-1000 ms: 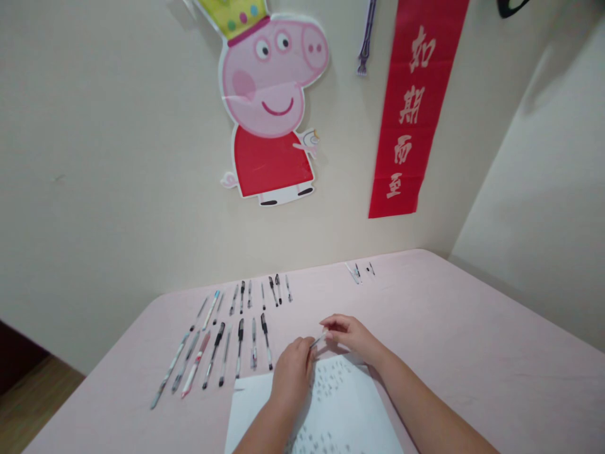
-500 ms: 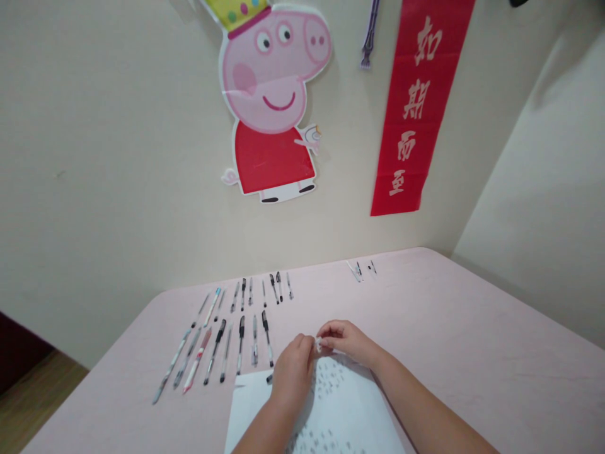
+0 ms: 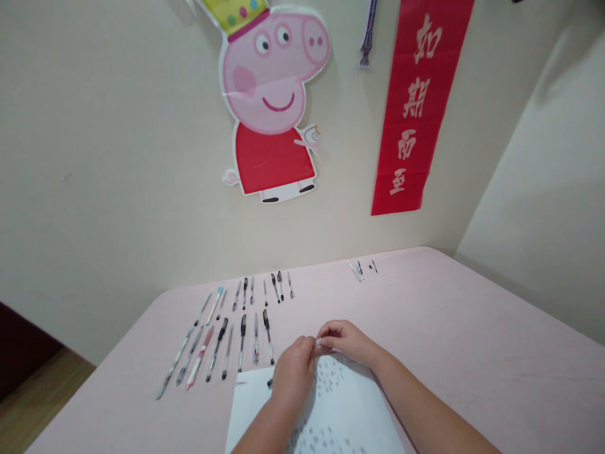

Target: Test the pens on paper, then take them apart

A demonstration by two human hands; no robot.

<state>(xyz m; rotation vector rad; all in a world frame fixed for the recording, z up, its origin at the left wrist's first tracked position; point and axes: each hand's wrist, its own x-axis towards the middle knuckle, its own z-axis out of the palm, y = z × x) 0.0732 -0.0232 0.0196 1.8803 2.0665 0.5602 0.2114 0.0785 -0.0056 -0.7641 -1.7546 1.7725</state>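
My left hand [image 3: 293,369] is closed above the upper part of a white paper sheet [image 3: 359,403] with small dark marks in clusters. A short dark end of what looks like a pen [image 3: 270,382] pokes out on its left side; the rest is hidden by the hand. My right hand [image 3: 347,340] meets it at the fingertips, thumb and fingers pinched. A small pale, clear-looking piece [image 3: 323,343] shows between both hands, too small to name; it may be part of the same pen.
Two rows of pens lie to the left on the pink tabletop [image 3: 449,328], among them a red-and-white pen [image 3: 201,357] and a black-capped pen [image 3: 268,336]. Several small pen parts [image 3: 360,270] lie at the back. A wall with a pig cutout [image 3: 275,157] stands behind.
The hands stay together in nearly the same place, with slight finger movement at the pale piece. The view has shifted very slightly.
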